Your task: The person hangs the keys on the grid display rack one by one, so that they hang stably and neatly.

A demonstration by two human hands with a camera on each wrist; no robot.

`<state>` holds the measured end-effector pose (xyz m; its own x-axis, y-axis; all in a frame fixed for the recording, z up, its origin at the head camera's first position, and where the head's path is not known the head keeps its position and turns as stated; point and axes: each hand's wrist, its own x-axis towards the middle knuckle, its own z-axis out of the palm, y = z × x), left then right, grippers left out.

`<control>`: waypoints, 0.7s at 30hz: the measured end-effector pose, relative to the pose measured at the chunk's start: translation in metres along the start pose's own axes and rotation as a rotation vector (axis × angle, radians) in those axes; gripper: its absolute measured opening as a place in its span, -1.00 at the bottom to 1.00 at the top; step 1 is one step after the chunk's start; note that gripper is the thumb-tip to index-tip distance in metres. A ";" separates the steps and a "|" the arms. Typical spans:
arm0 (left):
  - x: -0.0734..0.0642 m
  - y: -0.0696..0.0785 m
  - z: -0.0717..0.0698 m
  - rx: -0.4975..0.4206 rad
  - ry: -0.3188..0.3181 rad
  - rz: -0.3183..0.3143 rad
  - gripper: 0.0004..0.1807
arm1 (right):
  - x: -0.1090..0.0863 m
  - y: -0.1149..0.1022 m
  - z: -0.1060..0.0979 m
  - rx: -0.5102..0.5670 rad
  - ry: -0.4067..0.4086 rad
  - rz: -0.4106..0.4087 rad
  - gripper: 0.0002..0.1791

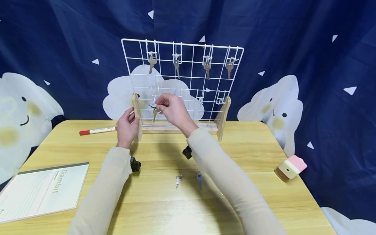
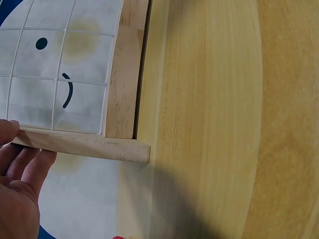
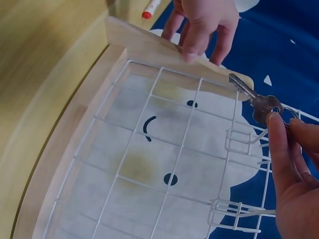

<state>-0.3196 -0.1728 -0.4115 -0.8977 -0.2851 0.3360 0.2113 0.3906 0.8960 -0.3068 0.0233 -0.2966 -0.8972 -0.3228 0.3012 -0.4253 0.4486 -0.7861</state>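
My right hand [image 1: 176, 111] pinches the ring of a key [image 1: 154, 115] in front of the lower left of a white wire grid rack [image 1: 191, 78]. In the right wrist view the key [image 3: 256, 102] points away from the fingertips, close to a white wire hook [image 3: 241, 142]. With thumb and fingers on either side, my left hand [image 1: 127, 127] holds the rack's left wooden post [image 2: 84, 144]. Several keys hang from hooks along the top of the grid, among them a leftmost key [image 1: 152, 62]. Whether the held ring touches a hook, I cannot tell.
Two loose keys lie on the table: a silver key [image 1: 178, 181] and a darker key [image 1: 200, 179]. A red-capped marker [image 1: 98, 131] is beside my left hand. A notebook [image 1: 44, 189] lies at left, a pink-and-cream block [image 1: 290, 168] at right. A blue curtain [image 1: 273, 39] hangs behind.
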 end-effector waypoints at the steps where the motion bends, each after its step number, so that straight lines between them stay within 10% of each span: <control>1: 0.000 0.000 0.000 -0.001 0.000 0.000 -0.51 | 0.001 0.000 0.000 0.015 0.010 -0.002 -0.93; 21: 0.001 -0.002 0.001 0.008 0.003 -0.012 -0.53 | 0.020 0.011 0.009 -0.031 0.094 0.012 -0.90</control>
<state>-0.3211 -0.1728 -0.4133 -0.8990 -0.2927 0.3258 0.1969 0.3945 0.8976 -0.3281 0.0143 -0.3038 -0.9087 -0.2384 0.3428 -0.4170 0.4776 -0.7733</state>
